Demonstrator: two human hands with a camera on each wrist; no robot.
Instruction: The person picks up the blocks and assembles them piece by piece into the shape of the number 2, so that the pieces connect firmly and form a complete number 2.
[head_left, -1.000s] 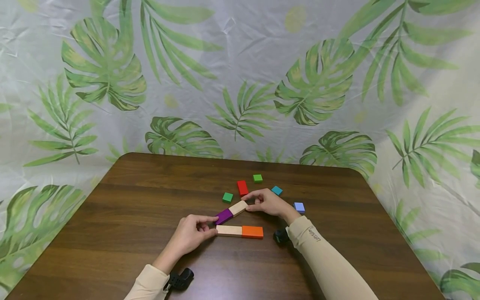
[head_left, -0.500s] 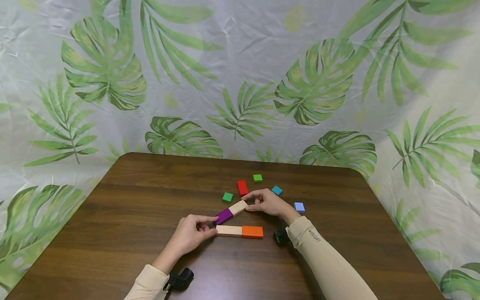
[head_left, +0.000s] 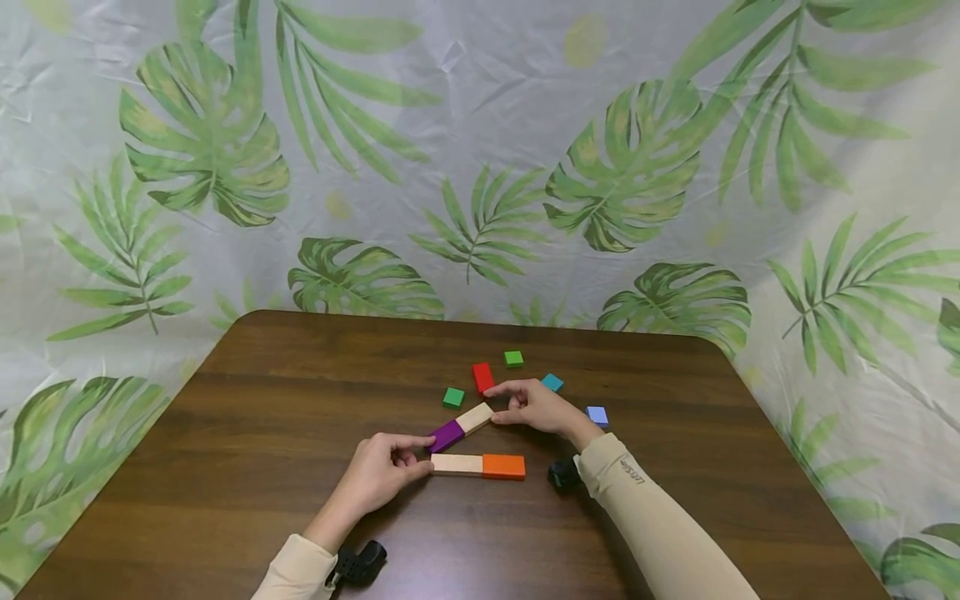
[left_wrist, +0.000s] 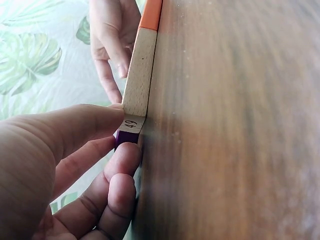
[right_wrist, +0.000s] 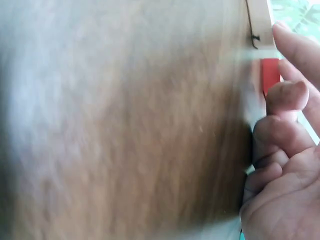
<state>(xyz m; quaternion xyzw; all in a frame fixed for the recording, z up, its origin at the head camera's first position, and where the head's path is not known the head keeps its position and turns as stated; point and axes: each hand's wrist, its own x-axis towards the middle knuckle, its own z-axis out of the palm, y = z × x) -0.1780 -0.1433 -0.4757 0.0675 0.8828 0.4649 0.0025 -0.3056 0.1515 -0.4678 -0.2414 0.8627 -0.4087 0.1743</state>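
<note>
Purple (head_left: 447, 436) and plain wood (head_left: 475, 418) flat blocks lie end to end in a slanting row. In front lies a level row of a plain wood block (head_left: 456, 465) and an orange block (head_left: 504, 467). My left hand (head_left: 382, 469) touches the purple block with its index finger and the level row's left end with its thumb; this end reads "49" beside the thumb (left_wrist: 107, 114). The thumb of my right hand (head_left: 536, 408) touches the slanting row's upper end. Its index fingertip is at the near end of a red block (head_left: 483, 378); contact is unclear.
On the brown wooden table (head_left: 300, 400) lie a dark green block (head_left: 453, 397), a light green block (head_left: 513, 359), a teal block (head_left: 552, 382) and a light blue block (head_left: 597, 416). A leaf-patterned curtain (head_left: 480, 167) hangs behind the table.
The head view has shifted slightly. Both hands and the blocks stay in the same places relative to one another.
</note>
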